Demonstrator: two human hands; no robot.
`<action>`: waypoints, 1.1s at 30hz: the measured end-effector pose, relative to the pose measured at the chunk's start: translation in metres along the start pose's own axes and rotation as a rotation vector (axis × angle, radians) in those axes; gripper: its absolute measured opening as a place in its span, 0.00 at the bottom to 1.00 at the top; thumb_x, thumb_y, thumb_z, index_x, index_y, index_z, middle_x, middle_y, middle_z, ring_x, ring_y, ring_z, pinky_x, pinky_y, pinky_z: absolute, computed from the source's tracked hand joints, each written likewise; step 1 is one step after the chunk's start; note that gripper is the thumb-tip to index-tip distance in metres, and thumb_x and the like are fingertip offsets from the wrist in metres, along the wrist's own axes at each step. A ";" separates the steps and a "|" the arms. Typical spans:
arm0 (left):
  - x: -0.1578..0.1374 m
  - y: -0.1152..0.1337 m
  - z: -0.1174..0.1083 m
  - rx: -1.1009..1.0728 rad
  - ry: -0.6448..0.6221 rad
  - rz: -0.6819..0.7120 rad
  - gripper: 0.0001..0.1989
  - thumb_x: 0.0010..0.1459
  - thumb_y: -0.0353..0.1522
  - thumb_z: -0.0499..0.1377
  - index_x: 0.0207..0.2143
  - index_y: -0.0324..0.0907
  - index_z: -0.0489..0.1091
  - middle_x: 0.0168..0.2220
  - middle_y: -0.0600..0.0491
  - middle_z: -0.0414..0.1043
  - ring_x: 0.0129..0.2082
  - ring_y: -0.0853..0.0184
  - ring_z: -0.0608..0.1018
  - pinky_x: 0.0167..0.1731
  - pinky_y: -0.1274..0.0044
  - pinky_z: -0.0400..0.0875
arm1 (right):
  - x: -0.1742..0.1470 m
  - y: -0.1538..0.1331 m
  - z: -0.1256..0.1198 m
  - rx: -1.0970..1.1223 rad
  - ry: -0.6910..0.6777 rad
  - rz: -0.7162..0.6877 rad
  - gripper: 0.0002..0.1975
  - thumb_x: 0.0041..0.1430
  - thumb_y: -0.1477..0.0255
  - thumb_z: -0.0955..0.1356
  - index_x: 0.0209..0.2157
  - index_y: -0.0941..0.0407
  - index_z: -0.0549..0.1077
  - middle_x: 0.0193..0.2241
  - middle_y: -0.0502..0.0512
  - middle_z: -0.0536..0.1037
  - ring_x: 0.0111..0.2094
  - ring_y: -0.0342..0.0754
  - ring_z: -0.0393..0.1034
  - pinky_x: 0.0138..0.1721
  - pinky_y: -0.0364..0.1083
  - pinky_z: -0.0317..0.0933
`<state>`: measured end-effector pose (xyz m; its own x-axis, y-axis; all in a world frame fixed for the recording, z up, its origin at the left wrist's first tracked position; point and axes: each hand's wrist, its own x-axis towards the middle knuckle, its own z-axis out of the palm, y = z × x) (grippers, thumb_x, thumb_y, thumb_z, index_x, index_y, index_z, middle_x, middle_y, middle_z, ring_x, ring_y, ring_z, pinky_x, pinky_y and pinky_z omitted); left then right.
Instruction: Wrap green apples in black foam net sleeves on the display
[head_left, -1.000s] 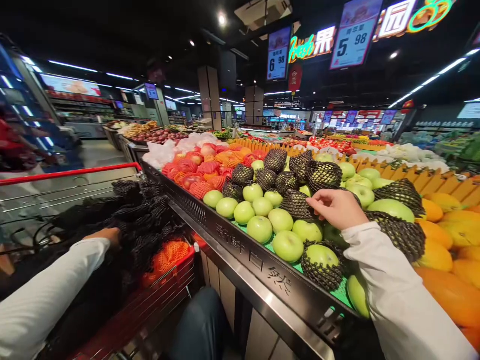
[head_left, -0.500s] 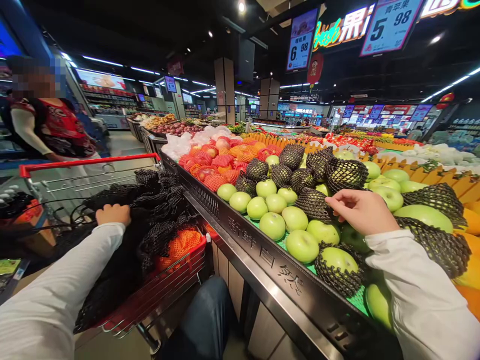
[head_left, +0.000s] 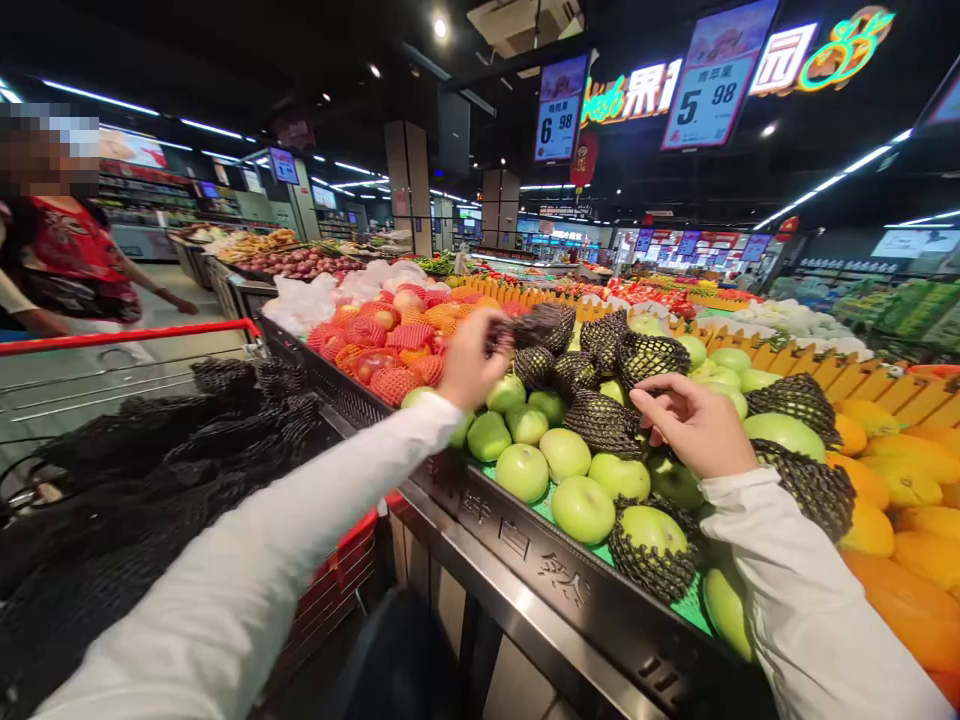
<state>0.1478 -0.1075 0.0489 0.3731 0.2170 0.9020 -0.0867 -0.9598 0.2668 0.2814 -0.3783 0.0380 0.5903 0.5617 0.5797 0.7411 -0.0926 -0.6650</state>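
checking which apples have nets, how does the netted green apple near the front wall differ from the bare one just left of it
The netted apple has black mesh around its sides; the bare apple has none. The netted apple shows mainly its top, while the bare apple shows more skin. Both are green and sit behind the black front wall.

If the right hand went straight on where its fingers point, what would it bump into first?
Probably the fruit in a black net, just left of the right hand. It's hard to tell how high the hand is, so it might pass over the top.
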 end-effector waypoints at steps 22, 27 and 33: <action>0.017 0.055 0.106 -0.415 -0.167 -0.085 0.09 0.52 0.23 0.52 0.28 0.43 0.54 0.28 0.56 0.61 0.30 0.71 0.65 0.34 0.78 0.59 | 0.010 -0.005 -0.007 0.229 0.502 0.089 0.12 0.41 0.76 0.66 0.29 0.52 0.61 0.20 0.43 0.68 0.13 0.42 0.62 0.14 0.43 0.62; 0.016 0.051 0.113 -0.477 -0.234 -0.174 0.11 0.59 0.24 0.49 0.24 0.41 0.57 0.24 0.56 0.64 0.28 0.69 0.66 0.32 0.76 0.56 | 0.013 0.002 -0.005 0.465 0.504 0.070 0.13 0.43 0.67 0.71 0.25 0.51 0.61 0.13 0.42 0.65 0.11 0.41 0.59 0.09 0.40 0.53; 0.013 0.052 0.119 -0.448 -0.429 0.027 0.06 0.55 0.24 0.51 0.28 0.40 0.63 0.32 0.52 0.74 0.34 0.65 0.73 0.37 0.75 0.64 | 0.009 -0.002 0.000 0.756 0.232 0.173 0.27 0.34 0.60 0.80 0.20 0.55 0.61 0.17 0.46 0.70 0.17 0.40 0.66 0.14 0.37 0.58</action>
<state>0.2578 -0.1758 0.0340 0.6953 0.0132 0.7186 -0.4463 -0.7759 0.4460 0.2851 -0.3727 0.0446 0.7893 0.3980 0.4675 0.2658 0.4649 -0.8445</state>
